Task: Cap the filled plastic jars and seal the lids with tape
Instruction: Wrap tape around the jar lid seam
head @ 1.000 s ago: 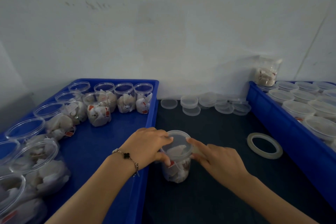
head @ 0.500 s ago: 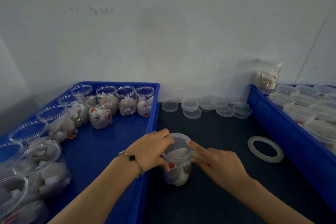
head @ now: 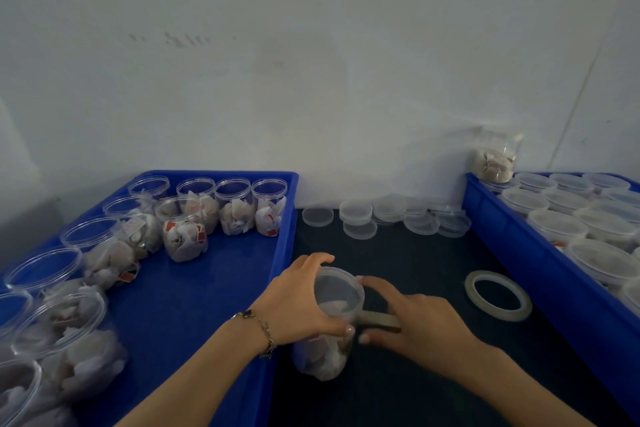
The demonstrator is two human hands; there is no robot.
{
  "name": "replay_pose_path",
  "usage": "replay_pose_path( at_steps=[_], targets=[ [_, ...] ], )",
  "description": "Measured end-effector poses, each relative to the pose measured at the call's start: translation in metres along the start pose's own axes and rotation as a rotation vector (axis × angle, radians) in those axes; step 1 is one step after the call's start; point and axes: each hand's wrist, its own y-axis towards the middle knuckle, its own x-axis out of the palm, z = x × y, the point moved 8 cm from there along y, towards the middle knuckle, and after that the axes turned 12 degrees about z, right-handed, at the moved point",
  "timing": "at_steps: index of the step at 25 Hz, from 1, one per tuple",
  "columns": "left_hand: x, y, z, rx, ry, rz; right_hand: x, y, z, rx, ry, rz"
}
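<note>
A clear plastic jar (head: pixel 323 357) filled with white sachets stands on the dark table between two blue trays, with a translucent lid (head: pixel 337 291) on it. My left hand (head: pixel 301 305) grips the jar around its lid rim. My right hand (head: pixel 415 319) holds a short strip of tape (head: pixel 379 320) that runs from the jar's rim to my fingers, with the index finger touching the lid edge. A tape roll (head: pixel 498 295) lies flat on the table to the right.
The left blue tray (head: pixel 194 288) holds several open filled jars. The right blue tray (head: pixel 540 263) holds several capped jars. Loose lids (head: pixel 388 215) lie along the wall at the back of the table. A filled jar (head: pixel 495 159) stands on the right tray's back corner.
The jar has tilted a little toward me. My right hand has drawn back to the right, and a strip of tape now stretches between it and the jar's rim.
</note>
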Motion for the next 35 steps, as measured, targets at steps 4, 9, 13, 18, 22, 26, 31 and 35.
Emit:
replay_pose_path(
  at_steps=[4,9,13,18,22,26,31,35],
  targets=[
    [-0.013,-0.004,-0.005,-0.122,-0.341,-0.074,-0.026,-0.003,0.014,0.156,0.44,-0.185],
    [-0.013,-0.01,0.003,-0.2,-0.625,-0.127,-0.068,-0.019,0.004,0.07,0.471,-0.08],
    [-0.017,-0.011,0.007,-0.225,-0.773,-0.107,-0.104,-0.024,-0.011,-0.044,0.201,0.131],
    [-0.022,-0.015,0.013,-0.235,-0.9,-0.059,-0.105,-0.019,-0.036,-0.204,-0.119,0.298],
    [-0.019,-0.022,0.028,-0.227,-1.026,-0.103,-0.089,-0.008,-0.035,-0.116,-0.209,0.222],
    [-0.012,-0.026,0.035,-0.276,-1.067,-0.108,-0.059,0.0,-0.034,0.024,-0.21,0.164],
    [-0.011,-0.025,0.025,-0.395,-1.138,-0.028,-0.047,0.003,-0.03,0.121,-0.206,0.134],
    [-0.005,-0.025,0.023,-0.522,-1.255,-0.025,-0.046,0.007,-0.031,0.154,-0.186,0.144]
  ],
)
